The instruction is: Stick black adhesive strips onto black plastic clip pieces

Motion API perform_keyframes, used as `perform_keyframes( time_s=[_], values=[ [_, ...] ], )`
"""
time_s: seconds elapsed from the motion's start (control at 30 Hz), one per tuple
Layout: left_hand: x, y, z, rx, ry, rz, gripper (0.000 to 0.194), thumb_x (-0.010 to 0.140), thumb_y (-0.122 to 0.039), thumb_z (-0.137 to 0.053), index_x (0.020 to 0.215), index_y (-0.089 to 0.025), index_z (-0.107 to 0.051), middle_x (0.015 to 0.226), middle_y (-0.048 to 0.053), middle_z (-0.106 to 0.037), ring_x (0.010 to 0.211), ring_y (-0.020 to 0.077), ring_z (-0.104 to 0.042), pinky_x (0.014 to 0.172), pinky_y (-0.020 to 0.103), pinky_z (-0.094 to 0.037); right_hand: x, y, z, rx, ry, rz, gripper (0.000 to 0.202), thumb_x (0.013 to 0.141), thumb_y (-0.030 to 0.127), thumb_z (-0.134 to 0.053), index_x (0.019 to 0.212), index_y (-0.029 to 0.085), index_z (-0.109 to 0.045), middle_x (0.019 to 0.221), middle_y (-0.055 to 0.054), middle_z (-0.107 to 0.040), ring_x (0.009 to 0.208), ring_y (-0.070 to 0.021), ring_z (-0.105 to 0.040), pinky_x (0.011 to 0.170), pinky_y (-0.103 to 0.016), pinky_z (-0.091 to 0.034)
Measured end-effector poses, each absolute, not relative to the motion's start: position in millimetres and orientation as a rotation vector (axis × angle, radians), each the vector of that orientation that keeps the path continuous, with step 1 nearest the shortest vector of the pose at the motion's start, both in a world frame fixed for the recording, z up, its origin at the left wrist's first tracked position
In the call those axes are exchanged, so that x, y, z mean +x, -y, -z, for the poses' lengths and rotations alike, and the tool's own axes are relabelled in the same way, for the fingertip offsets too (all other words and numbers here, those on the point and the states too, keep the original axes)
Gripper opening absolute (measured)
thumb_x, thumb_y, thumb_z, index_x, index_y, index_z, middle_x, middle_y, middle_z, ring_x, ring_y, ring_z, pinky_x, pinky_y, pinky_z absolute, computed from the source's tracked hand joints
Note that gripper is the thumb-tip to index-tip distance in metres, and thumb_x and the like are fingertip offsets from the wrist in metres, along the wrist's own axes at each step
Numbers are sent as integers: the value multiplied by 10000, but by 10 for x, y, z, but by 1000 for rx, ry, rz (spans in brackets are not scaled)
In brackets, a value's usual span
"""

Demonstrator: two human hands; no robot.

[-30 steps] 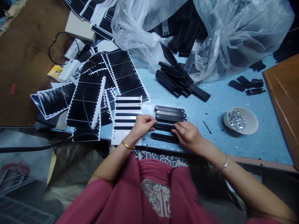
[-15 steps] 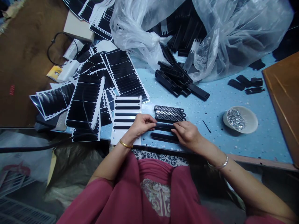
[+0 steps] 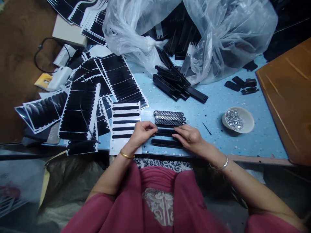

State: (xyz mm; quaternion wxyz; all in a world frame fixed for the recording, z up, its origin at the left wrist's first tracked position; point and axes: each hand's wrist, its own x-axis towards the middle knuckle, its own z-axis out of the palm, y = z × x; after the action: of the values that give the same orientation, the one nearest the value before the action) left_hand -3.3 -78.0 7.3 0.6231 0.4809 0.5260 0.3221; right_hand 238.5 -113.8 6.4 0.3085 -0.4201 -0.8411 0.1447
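Between my two hands lies a black strip [image 3: 165, 132], one end at each hand's fingertips. My left hand [image 3: 145, 132] pinches the strip's left end, next to a white sheet [image 3: 124, 146] bearing several black strips. At the right end, my right hand [image 3: 189, 135] has thumb and fingers pressed together on the same strip. Nearer the table edge a second black bar [image 3: 162, 142] lies partly under my right hand. Just beyond the held strip sit three black handles [image 3: 169, 118] with a textured pattern, side by side.
A white bowl [image 3: 247, 121] of small metal parts stands at the right, near a thin black stick [image 3: 207, 128]. Clear plastic bags [image 3: 225, 42] and a pile of black handles [image 3: 178, 84] are at the back. Sheets of black stickers [image 3: 77, 110] cover the left.
The whole view has shifted, with the table's objects now further left in the picture. Both hands stay at the strip with nearly the same grip.
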Motion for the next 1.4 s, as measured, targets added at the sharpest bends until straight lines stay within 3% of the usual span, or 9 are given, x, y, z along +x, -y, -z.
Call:
perform_keyframes(
  time_s=[0.9, 1.1, 1.23, 1.4],
  values=[
    [-57, 742, -105, 1072, -1171, -714, 199, 645, -256, -811, 746, -102, -737, 671, 56, -707, 514, 96, -614, 484, 176, -493, 2468, 1206, -8, -1135, 2226, -360, 296, 948, 190, -528, 1225, 124, -611, 984, -143, -708, 881, -228, -655, 762, -384, -575],
    [-56, 742, -63, 1084, -1188, -731, 181, 646, -253, -803, 723, -111, -723, 637, 45, -690, 498, 103, -614, 467, 184, -485, 2676, 1452, -68, -1333, 1986, -46, 205, 894, 150, -592, 1081, 153, -675, 898, -119, -728, 793, -209, -678, 702, -337, -563],
    [-25, 778, -98, 1152, -1215, -739, 181, 693, -261, -752, 796, -115, -725, 619, 37, -685, 512, 136, -640, 458, 205, -476, 2778, 1566, -79, -1584, 1775, -107, 146, 903, 229, -577, 863, 187, -711, 712, -53, -715, 617, -168, -659, 582, -286, -517],
    [-314, 1101, -366, 1703, -1448, -960, 202, 803, -275, -674, 954, -156, -736, 741, 61, -737, 638, 168, -680, 629, 271, -531, 2593, 1600, -282, -1641, 1642, -195, 202, 900, 278, -574, 770, 193, -704, 626, -20, -680, 540, -146, -621, 536, -264, -481]
  ],
)
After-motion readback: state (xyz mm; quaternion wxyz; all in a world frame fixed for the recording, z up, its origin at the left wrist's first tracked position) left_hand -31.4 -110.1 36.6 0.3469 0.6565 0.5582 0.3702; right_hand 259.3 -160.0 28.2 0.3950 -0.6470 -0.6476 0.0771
